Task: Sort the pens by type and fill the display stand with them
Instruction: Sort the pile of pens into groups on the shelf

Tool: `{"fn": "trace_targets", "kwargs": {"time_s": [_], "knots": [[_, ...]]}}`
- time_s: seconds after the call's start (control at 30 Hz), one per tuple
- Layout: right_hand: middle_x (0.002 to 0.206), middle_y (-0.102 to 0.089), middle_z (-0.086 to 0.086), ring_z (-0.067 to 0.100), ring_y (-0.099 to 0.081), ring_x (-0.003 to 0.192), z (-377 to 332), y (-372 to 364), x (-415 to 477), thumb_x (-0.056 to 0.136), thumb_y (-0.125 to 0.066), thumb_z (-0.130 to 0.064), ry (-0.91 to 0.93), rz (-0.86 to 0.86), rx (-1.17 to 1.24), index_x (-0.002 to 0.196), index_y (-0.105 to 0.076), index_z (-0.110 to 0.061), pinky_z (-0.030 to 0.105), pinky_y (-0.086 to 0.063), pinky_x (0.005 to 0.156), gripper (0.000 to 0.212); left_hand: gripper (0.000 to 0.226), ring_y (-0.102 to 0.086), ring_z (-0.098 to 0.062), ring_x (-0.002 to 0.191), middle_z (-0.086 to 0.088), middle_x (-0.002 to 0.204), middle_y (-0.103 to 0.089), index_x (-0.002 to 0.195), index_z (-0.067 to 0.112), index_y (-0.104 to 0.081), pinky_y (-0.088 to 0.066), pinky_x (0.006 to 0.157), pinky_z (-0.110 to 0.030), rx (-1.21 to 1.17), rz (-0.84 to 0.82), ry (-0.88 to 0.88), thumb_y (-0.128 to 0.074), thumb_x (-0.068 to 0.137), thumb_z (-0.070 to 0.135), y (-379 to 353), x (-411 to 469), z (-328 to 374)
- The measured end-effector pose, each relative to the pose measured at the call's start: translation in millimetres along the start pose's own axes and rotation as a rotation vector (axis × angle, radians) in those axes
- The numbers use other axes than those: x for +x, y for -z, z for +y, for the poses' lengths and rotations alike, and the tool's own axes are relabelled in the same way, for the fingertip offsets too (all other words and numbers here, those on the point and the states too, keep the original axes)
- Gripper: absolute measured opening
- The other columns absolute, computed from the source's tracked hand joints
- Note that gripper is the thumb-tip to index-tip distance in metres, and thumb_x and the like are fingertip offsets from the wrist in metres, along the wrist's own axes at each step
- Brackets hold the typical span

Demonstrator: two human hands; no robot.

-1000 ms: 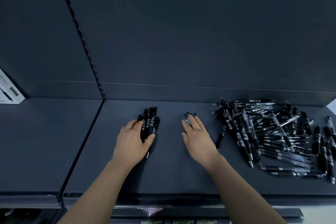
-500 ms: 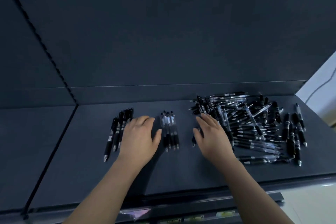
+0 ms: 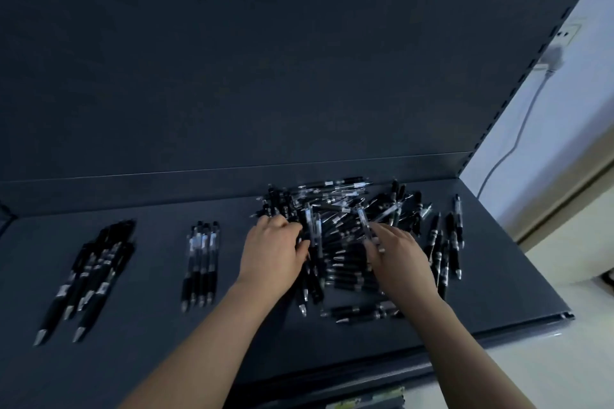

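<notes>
A dark display shelf (image 3: pixel 153 335) carries three lots of pens. Several all-black pens (image 3: pixel 93 269) lie side by side at the far left. A short row of clear-barrelled pens (image 3: pixel 201 262) lies to their right. A big mixed pile of pens (image 3: pixel 345 206) covers the right part. My left hand (image 3: pixel 272 252) is at the pile's left edge with its fingers curled down among the pens; what they hold is hidden. My right hand (image 3: pixel 398 259) is over the middle of the pile and pinches a clear pen (image 3: pixel 363 224) between thumb and fingers.
The shelf's tall dark back panel (image 3: pixel 265 76) rises behind the pens. A few black pens (image 3: pixel 442 252) lie apart at the pile's right. The shelf ends at the right edge (image 3: pixel 545 295). A white cable (image 3: pixel 518 139) hangs from a wall socket beyond it.
My view has swung right. My left hand left the sorted pens and moved right to the pile. My right hand went deeper into the pile and took hold of a clear pen.
</notes>
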State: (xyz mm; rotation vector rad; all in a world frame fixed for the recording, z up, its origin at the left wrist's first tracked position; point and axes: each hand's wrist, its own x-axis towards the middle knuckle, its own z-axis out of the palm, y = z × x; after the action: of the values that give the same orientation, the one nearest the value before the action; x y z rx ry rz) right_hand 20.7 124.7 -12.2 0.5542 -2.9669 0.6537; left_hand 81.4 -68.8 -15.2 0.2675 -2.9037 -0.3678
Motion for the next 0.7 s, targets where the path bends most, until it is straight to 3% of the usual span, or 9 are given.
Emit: {"fn": "trace_targets", "kwargs": {"time_s": [0.17, 0.27, 0.37, 0.43, 0.6, 0.7], "knots": [[0.101, -0.070, 0.003, 0.023, -0.056, 0.101, 13, 1, 21, 0.097, -0.051, -0.032, 0.006, -0.058, 0.041, 0.120, -0.061, -0.013, 0.032, -0.047, 0.087, 0.032, 0.036, -0.053, -0.018, 0.101, 0.001, 0.106, -0.061, 0.104, 0.019, -0.069, -0.045, 0.084, -0.028, 0.076, -0.053, 0.109, -0.049, 0.094, 0.048, -15, 27, 21], [0.081, -0.070, 0.000, 0.021, -0.061, 0.080, 16, -2, 33, 0.094, -0.054, -0.030, -0.013, -0.093, 0.082, 0.109, -0.063, -0.014, 0.033, -0.054, 0.071, 0.023, 0.033, -0.056, -0.018, 0.097, 0.000, 0.097, -0.061, 0.092, 0.019, -0.070, -0.045, 0.075, -0.028, 0.086, -0.065, 0.186, -0.054, 0.090, 0.048, -17, 39, 32], [0.071, -0.068, -0.002, 0.016, -0.061, 0.057, 20, -3, 41, 0.094, -0.055, -0.023, -0.044, -0.113, 0.179, 0.121, -0.058, -0.015, 0.031, -0.053, 0.054, 0.028, 0.031, -0.059, -0.018, 0.086, 0.002, 0.082, -0.061, 0.073, 0.018, -0.069, -0.043, 0.063, -0.028, -0.002, -0.071, 0.288, -0.058, 0.085, 0.045, -15, 45, 37], [0.062, -0.061, -0.003, 0.013, -0.051, 0.047, 26, -3, 46, 0.095, -0.054, -0.019, -0.049, -0.120, 0.249, 0.118, -0.058, -0.015, 0.034, -0.051, 0.051, 0.024, 0.029, -0.058, -0.017, 0.078, 0.002, 0.080, -0.059, 0.073, 0.015, -0.065, -0.045, 0.060, -0.030, -0.079, -0.063, 0.344, -0.055, 0.083, 0.041, -12, 46, 39], [0.051, -0.048, -0.004, 0.009, -0.039, 0.039, 41, 1, 53, 0.095, -0.056, -0.021, -0.015, -0.089, 0.321, 0.100, -0.059, -0.013, 0.033, -0.046, 0.047, 0.009, 0.022, -0.050, -0.013, 0.062, 0.005, 0.068, -0.053, 0.070, 0.018, -0.045, -0.033, 0.050, -0.026, -0.082, -0.081, 0.286, -0.047, 0.088, 0.032, -11, 41, 49], [0.053, -0.055, 0.004, 0.016, -0.047, 0.042, 46, 3, 58, 0.095, -0.057, -0.028, -0.009, -0.079, 0.349, 0.105, -0.057, -0.014, 0.036, -0.050, 0.048, 0.017, 0.031, -0.056, -0.014, 0.063, 0.005, 0.068, -0.058, 0.078, 0.018, -0.055, -0.041, 0.052, -0.027, -0.008, -0.134, 0.253, -0.053, 0.089, 0.047, -17, 43, 55]]}}
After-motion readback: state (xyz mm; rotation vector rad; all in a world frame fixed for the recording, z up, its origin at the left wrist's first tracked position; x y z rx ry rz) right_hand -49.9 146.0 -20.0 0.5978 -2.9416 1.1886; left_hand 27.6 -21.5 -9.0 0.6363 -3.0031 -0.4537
